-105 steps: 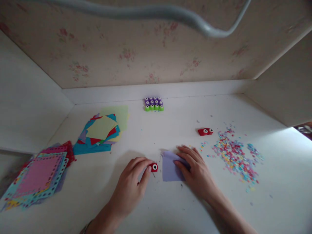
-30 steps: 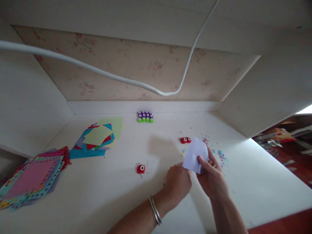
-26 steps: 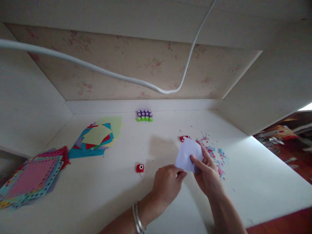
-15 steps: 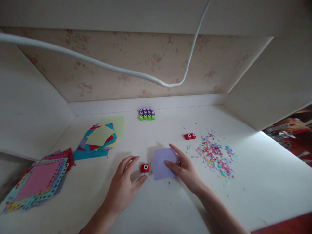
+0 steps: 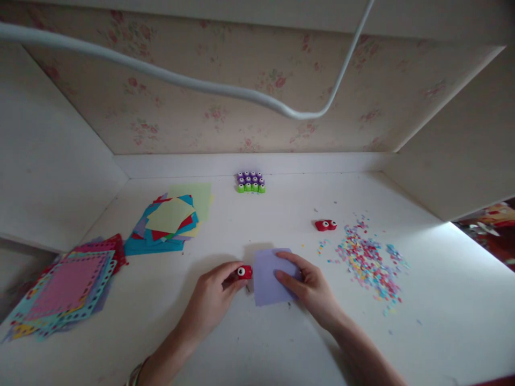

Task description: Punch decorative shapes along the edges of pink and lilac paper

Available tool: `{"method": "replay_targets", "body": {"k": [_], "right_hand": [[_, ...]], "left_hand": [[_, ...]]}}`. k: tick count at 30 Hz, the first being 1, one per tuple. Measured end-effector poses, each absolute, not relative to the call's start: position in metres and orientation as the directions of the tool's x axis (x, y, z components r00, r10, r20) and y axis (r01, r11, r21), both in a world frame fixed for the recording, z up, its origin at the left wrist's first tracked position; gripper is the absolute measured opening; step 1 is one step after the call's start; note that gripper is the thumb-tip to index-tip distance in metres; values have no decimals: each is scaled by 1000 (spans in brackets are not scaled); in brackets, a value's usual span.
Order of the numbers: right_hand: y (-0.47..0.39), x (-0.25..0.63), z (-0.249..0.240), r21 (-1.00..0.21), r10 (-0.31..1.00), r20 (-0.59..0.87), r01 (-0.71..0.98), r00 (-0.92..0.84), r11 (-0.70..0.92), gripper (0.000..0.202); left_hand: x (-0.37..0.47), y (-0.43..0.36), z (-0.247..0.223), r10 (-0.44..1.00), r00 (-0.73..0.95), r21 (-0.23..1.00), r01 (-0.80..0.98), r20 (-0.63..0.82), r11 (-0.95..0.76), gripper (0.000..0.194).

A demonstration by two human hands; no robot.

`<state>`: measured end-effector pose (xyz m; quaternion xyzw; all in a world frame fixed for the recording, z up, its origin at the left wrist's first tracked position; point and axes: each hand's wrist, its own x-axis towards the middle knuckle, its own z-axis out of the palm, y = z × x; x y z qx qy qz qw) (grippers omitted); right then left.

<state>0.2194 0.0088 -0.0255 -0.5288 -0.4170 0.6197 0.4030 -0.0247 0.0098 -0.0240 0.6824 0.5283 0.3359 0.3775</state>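
Note:
Between the thumb and fingers of my left hand (image 5: 215, 292) is a small red craft paper punch (image 5: 244, 272) with a white round button on top. Just to its right, a lavender square of paper (image 5: 267, 279) is pinched by my right hand (image 5: 311, 287), thumb on top and fingers at its far right edge. The punch sits close to the paper's left edge; I cannot tell whether they touch. Two more red punches (image 5: 325, 225) stand side by side farther back on the right.
Purple and green punches (image 5: 251, 182) stand in rows at the back. On the left lie a pile of coloured paper sheets (image 5: 171, 217) and a stack of hole-edged sheets (image 5: 64, 289). Confetti bits (image 5: 370, 260) are scattered on the right. A white cable (image 5: 241, 94) hangs across the front.
My left hand has closed on the red punch, which was standing free on the table between its spread fingers. My right hand keeps hold of the lavender paper. The camera view has shifted slightly.

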Motion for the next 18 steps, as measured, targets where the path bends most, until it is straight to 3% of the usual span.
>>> {"method": "replay_targets", "body": {"k": [18], "right_hand": [[10,218,-25,-943,939,-332,1,-87,-334,53]], "left_hand": [[-24,12,-23,982,186,897,435,-7,-76,30]]}}
